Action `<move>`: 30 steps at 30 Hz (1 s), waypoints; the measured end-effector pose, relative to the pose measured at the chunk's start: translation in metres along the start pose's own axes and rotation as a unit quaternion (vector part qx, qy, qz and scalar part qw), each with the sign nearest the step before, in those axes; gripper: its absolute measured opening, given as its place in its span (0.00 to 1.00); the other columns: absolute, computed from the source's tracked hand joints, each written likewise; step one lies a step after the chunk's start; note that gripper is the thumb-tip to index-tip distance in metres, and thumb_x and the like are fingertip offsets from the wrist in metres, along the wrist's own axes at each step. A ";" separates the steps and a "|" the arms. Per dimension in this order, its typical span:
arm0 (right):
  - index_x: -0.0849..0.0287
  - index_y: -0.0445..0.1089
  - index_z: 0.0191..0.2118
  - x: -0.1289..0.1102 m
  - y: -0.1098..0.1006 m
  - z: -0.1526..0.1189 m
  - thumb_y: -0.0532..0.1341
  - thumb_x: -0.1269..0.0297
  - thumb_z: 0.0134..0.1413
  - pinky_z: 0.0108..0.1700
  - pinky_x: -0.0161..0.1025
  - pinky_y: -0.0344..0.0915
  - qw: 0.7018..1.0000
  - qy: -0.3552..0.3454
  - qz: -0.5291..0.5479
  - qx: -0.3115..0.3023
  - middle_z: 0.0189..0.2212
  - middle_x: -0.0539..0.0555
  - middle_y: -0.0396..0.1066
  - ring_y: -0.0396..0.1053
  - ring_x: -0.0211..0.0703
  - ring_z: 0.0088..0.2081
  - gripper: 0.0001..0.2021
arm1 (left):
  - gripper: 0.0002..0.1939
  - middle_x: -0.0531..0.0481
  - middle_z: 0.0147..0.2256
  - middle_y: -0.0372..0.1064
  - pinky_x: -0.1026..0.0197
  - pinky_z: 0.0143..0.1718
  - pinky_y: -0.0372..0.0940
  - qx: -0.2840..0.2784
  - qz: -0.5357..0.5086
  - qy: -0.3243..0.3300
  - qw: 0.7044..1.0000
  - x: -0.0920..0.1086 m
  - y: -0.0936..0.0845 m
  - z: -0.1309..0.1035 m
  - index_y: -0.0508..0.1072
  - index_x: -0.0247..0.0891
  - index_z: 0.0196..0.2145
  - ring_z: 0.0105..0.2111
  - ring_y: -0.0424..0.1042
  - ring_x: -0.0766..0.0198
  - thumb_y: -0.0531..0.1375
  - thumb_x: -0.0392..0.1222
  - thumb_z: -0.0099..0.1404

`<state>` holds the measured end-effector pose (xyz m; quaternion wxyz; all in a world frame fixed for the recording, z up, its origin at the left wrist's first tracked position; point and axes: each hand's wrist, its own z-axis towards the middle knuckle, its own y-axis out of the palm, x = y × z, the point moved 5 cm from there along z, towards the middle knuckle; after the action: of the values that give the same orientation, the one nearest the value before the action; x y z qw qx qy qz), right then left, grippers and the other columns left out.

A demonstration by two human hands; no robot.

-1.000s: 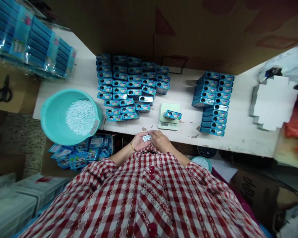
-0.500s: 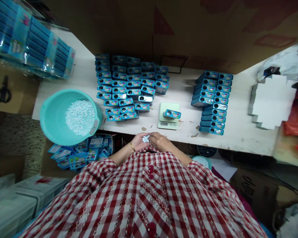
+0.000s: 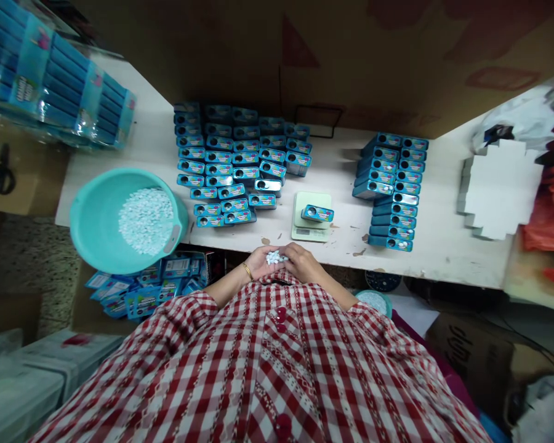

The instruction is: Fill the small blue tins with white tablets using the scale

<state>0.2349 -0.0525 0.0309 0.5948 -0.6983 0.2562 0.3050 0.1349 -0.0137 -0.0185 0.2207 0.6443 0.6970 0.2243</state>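
My left hand [image 3: 260, 263] is cupped palm up at the table's front edge, holding a small heap of white pellets [image 3: 275, 258]. Over the heap's right side, my right hand [image 3: 301, 261] rests with curled fingers touching the pellets; what its fingertips hold is too small to tell. Just beyond my hands, a blue tin [image 3: 318, 213] stands on a pale green scale [image 3: 311, 235]. To the left, a turquoise basin [image 3: 92, 231] holds many more white pellets [image 3: 146, 221].
Blue tins stand in rows at centre left [image 3: 219, 155] and right [image 3: 393, 220]. A large cardboard box [image 3: 240, 55] borders the back. Wrapped blue packs [image 3: 64, 80] lie at far left, white cartons [image 3: 497, 191] at right, and blue packets [image 3: 143, 300] below the basin.
More of the pellets in my left palm now show, as my right hand's fingers have shifted slightly to the right. The whole view has drifted a little.
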 end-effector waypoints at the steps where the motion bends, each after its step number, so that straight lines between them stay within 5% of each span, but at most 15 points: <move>1: 0.59 0.67 0.41 0.002 -0.009 0.000 0.55 0.74 0.52 0.42 0.38 0.66 0.999 0.001 0.024 0.032 0.36 0.55 0.67 0.65 0.41 0.40 0.10 | 0.12 0.43 0.26 0.72 0.60 0.37 0.67 -0.007 -0.003 0.006 1.000 0.002 0.002 0.001 0.72 0.26 0.33 0.28 0.72 0.63 0.49 0.30 0.62; 6: 0.58 0.67 0.40 0.028 -0.067 0.005 0.54 0.71 0.53 0.38 0.37 0.67 0.983 0.028 0.020 0.181 0.35 0.54 0.67 0.66 0.39 0.34 0.09 | 0.14 0.36 0.35 0.74 0.57 0.45 0.64 -0.034 0.001 0.020 0.999 0.011 0.014 0.005 0.71 0.24 0.40 0.38 0.73 0.58 0.50 0.31 0.60; 9: 0.57 0.68 0.41 0.046 -0.087 0.016 0.53 0.71 0.55 0.42 0.39 0.66 0.979 0.054 -0.056 0.190 0.37 0.56 0.68 0.66 0.42 0.38 0.10 | 0.15 0.35 0.37 0.73 0.57 0.46 0.64 -0.023 0.003 0.025 0.999 0.013 0.015 0.005 0.71 0.24 0.42 0.40 0.73 0.57 0.51 0.32 0.60; 13: 0.57 0.70 0.42 0.063 -0.087 0.031 0.51 0.69 0.57 0.43 0.39 0.66 0.976 0.080 -0.133 0.153 0.38 0.57 0.69 0.67 0.43 0.40 0.12 | 0.16 0.34 0.37 0.73 0.56 0.47 0.64 -0.012 -0.008 0.032 0.999 0.012 0.013 0.004 0.71 0.23 0.43 0.41 0.73 0.56 0.50 0.31 0.60; 17: 0.56 0.70 0.42 0.064 -0.090 0.029 0.50 0.66 0.59 0.45 0.39 0.65 0.972 0.067 -0.134 0.183 0.39 0.56 0.70 0.67 0.42 0.42 0.13 | 0.15 0.34 0.37 0.73 0.56 0.46 0.64 -0.006 -0.020 0.037 0.999 0.011 0.010 0.002 0.71 0.23 0.42 0.40 0.73 0.56 0.51 0.31 0.60; 25: 0.59 0.70 0.36 0.083 -0.133 -0.035 0.51 0.63 0.58 0.41 0.41 0.66 0.893 0.143 -0.118 0.410 0.32 0.55 0.70 0.67 0.42 0.36 0.12 | 0.13 0.36 0.35 0.74 0.58 0.44 0.66 0.027 -0.033 0.070 0.997 0.020 -0.001 -0.009 0.72 0.24 0.39 0.39 0.73 0.57 0.52 0.31 0.60; 30: 0.59 0.65 0.47 0.103 -0.123 -0.046 0.57 0.56 0.53 0.36 0.42 0.68 0.916 0.164 -0.085 0.356 0.40 0.58 0.67 0.66 0.44 0.39 0.18 | 0.13 0.35 0.35 0.73 0.58 0.45 0.66 0.049 -0.042 0.082 0.995 0.026 -0.008 -0.010 0.72 0.23 0.39 0.40 0.73 0.57 0.52 0.29 0.59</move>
<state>0.3990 -0.0772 0.0432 0.7774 -0.4996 0.3813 0.0235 0.1208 0.0119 -0.0156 0.1403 0.6040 0.7495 0.2319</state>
